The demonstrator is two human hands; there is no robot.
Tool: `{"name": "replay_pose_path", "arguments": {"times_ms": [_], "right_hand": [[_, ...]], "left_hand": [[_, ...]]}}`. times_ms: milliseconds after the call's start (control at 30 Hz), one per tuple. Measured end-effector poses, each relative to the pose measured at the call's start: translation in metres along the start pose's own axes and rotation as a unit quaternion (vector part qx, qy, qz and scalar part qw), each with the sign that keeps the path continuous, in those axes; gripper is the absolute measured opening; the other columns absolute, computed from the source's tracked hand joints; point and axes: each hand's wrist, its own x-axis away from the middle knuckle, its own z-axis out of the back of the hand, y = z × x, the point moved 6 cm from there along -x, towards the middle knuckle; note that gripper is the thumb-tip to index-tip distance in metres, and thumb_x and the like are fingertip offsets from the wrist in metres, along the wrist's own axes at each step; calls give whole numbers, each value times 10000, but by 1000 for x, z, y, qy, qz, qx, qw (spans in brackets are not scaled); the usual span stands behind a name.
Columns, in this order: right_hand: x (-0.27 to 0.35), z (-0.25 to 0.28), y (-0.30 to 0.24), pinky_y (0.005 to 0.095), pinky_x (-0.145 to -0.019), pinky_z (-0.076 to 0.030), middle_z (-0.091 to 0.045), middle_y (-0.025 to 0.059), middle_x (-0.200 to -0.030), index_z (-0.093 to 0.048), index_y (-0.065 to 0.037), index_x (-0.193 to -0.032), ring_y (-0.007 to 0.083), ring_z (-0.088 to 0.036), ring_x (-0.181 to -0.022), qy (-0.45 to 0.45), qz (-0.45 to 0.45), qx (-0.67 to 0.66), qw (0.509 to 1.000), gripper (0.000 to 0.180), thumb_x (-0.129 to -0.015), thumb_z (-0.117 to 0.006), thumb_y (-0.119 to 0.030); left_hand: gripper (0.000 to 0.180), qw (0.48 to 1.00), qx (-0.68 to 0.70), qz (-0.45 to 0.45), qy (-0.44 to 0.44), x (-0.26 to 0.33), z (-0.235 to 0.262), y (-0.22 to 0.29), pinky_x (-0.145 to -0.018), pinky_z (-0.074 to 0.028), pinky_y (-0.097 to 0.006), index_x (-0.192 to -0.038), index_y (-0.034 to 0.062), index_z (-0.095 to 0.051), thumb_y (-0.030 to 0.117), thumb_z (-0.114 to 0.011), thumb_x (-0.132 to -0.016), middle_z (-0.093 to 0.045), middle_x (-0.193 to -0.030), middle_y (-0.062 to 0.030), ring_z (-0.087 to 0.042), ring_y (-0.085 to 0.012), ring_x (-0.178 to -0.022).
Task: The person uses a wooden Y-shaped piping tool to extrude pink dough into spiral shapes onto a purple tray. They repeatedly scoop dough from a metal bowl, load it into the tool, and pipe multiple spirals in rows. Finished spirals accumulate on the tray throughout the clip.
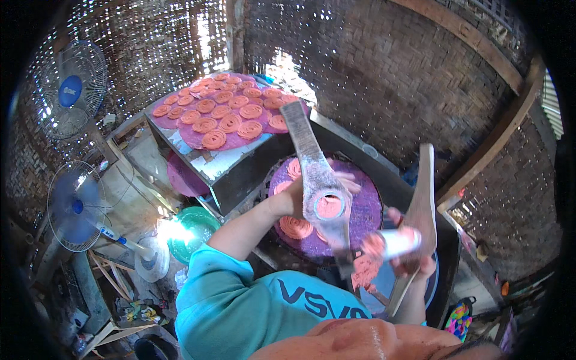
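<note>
My left hand (298, 195) grips the lower arm of a hinged metal dough press (318, 174) whose round cup holds orange-pink dough. It hangs over a round purple tray (369, 210) that carries a few coiled dough spirals (296, 227). My right hand (414, 261) holds the press's other long arm (422, 204), swung open to the right, with its white plunger (399, 242) smeared with dough. Dough strands (363, 273) hang below the plunger.
Behind, a purple tray (198, 139) full of several coiled spirals lies on a metal-topped table (210, 165). Two fans (75, 207) stand at left, a green basin (195, 231) below the table. Woven bamboo walls (390, 78) enclose the space.
</note>
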Motion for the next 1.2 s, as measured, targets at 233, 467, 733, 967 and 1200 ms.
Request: {"name": "replay_pose_path", "arguments": {"times_ms": [233, 467, 733, 967, 1200], "right_hand": [[-30, -30, -28, 211, -507, -455, -366, 222, -1316, 32, -128, -1482, 148, -594, -784, 52, 159, 398, 902, 1210, -651, -819, -352], [-15, -82, -23, 392, -652, -537, -428, 299, -1213, -266, -201, -1420, 434, -560, -984, -120, 297, 736, 597, 1006, -597, -842, -259], [4, -76, 14, 416, -675, -540, -443, 300, -1169, -298, -270, -1399, 430, -557, -986, -123, 310, 719, 610, 977, -583, -827, -176], [-2, -57, 28, 467, -850, -424, -391, 293, -1242, -162, -127, -1465, 411, -490, -1073, -78, 273, 725, 628, 1003, -672, -768, -223], [-17, -24, 34, 419, -1014, -330, -365, 178, -1367, -227, 49, -1396, 322, -449, -1179, 52, 51, 466, 882, 1170, -544, -861, -442]], "left_hand": [[471, 901, -420, 76, -75, 1, -4, 4, -1077, -287, -459, -1089, 251, -618, 462, -701, -676, -631, -1123, 26, -556, -139, -1107], [444, 902, -413, 103, -73, -2, -17, 11, -884, -458, -374, -995, 226, -633, 461, -729, -631, -619, -1028, -19, -565, -243, -1030], [418, 958, -284, -17, -22, 12, -42, -1, -812, -479, -365, -916, 172, -622, 446, -742, -624, -626, -911, -43, -596, -265, -918], [326, 958, -281, -44, 32, 12, -44, 2, -627, -480, -397, -786, 123, -598, 352, -770, -629, -610, -723, -78, -617, -294, -718], [378, 966, -194, 163, 53, 23, -38, -25, -618, -491, -399, -857, 115, -626, 434, -744, -692, -639, -750, -96, -638, -313, -739]]}}
